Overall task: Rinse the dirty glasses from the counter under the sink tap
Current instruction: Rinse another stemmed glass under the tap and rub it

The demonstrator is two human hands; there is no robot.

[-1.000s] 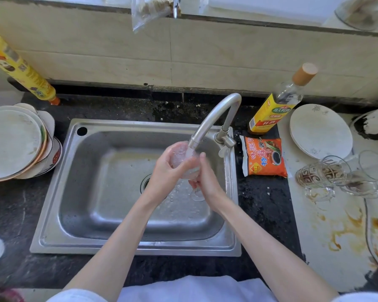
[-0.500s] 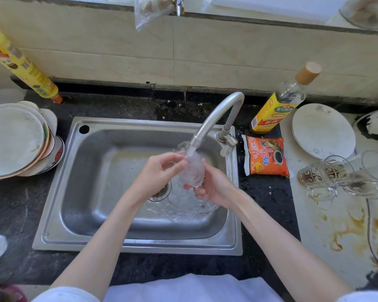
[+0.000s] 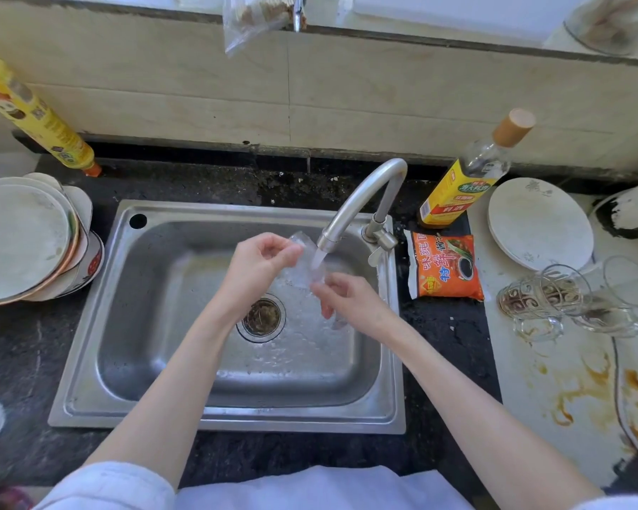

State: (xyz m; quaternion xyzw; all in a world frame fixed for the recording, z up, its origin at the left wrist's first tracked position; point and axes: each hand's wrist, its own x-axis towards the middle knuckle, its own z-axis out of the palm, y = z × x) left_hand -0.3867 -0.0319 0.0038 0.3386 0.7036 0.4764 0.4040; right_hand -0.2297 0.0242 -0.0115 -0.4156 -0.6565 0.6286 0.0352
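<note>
- A beige tiled wall (image 3: pixel 347 90) fills the twelve o'clock side, with a ledge above it and a clear plastic bag (image 3: pixel 253 18) hanging over the edge.
- A dark speckled counter (image 3: pixel 34 362) runs from nine o'clock to the middle; at three o'clock the surface turns pale (image 3: pixel 553 392) and is smeared with brown stains.
- A steel sink (image 3: pixel 100 318) sits in the centre, wet, its drain strainer (image 3: pixel 261 318) full of scraps.
- A stack of plates (image 3: pixel 23 241) stands at nine o'clock, and one white plate (image 3: pixel 540 222) at two o'clock.
- A curved tap (image 3: pixel 361 200) runs water from one o'clock over the basin.
- Dirty glasses (image 3: pixel 546 296) stand grouped at three o'clock on the pale surface.
- A yellow-labelled bottle (image 3: pixel 472 174) leans at one o'clock; an orange sauce packet (image 3: pixel 444 266) lies just below it.
- A yellow bottle (image 3: pixel 34 115) leans at ten o'clock.
- A clear glass (image 3: pixel 304 263) is held tilted under the stream, above the basin.
- The left hand (image 3: pixel 262 263) has its fingers curled round the glass's upper end.
- The right hand (image 3: pixel 350 300) grips its lower end.
</note>
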